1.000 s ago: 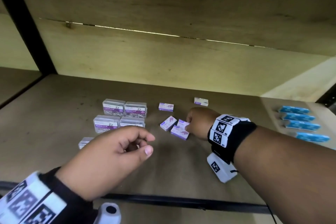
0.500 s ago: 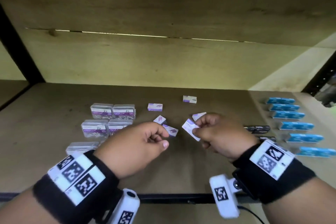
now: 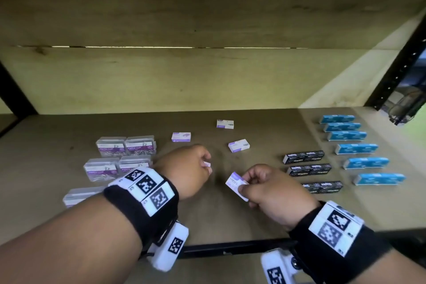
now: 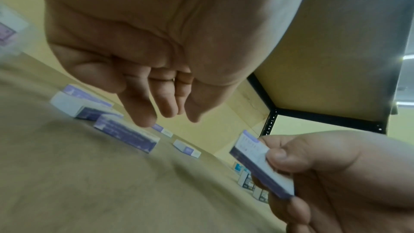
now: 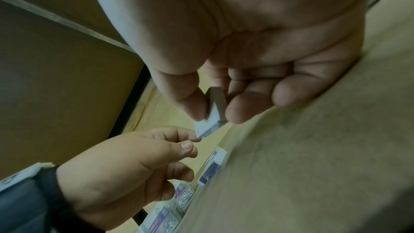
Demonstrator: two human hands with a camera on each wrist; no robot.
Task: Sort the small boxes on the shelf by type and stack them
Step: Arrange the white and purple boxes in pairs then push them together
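Observation:
My right hand (image 3: 244,185) pinches a small white and purple staples box (image 3: 235,185) between thumb and fingers, lifted off the shelf; the right wrist view shows that box (image 5: 212,114) held by its edges. My left hand (image 3: 205,165) hovers over two more small purple boxes (image 4: 126,135), its fingers (image 4: 143,112) hanging loosely and holding nothing. Only a sliver of one of them (image 3: 206,164) shows past the knuckles in the head view. Three other small purple boxes (image 3: 239,145) lie loose behind the hands.
Clear paper clip boxes (image 3: 126,147) are grouped at the left. Three black staple boxes (image 3: 303,157) lie in a column at the right, with several blue boxes (image 3: 356,148) beyond them. A black upright (image 3: 396,71) stands at the right; the shelf's front rail (image 3: 230,249) runs below my wrists.
My right hand picked up a small purple box from the middle cluster and drew it toward the front. My left hand moved forward over the remaining boxes there.

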